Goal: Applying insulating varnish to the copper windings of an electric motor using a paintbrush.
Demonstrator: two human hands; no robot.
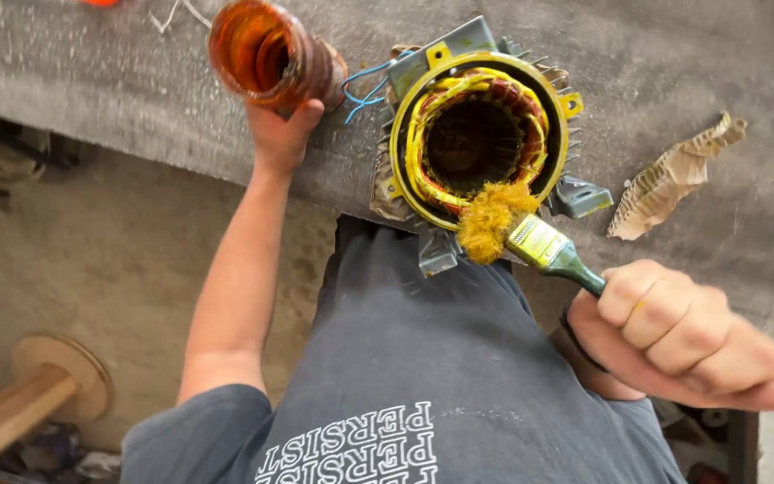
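My left hand (281, 134) grips an amber plastic jar (269, 56), tilted with its open mouth towards me, above the grey workbench (118, 90). My right hand (674, 327) is closed on the green handle of a paintbrush (530, 240). Its yellow-stained bristles rest on the near rim of a motor stator (477, 134), a round yellow housing with copper-coloured windings and an open dark bore. Blue wires (365, 90) come off the stator's left side, near the jar.
A torn strip of corrugated cardboard (674, 179) lies on the bench right of the stator. Below the bench edge on the left is a dusty floor with a wooden spool (42, 385). My dark grey shirt fills the lower middle.
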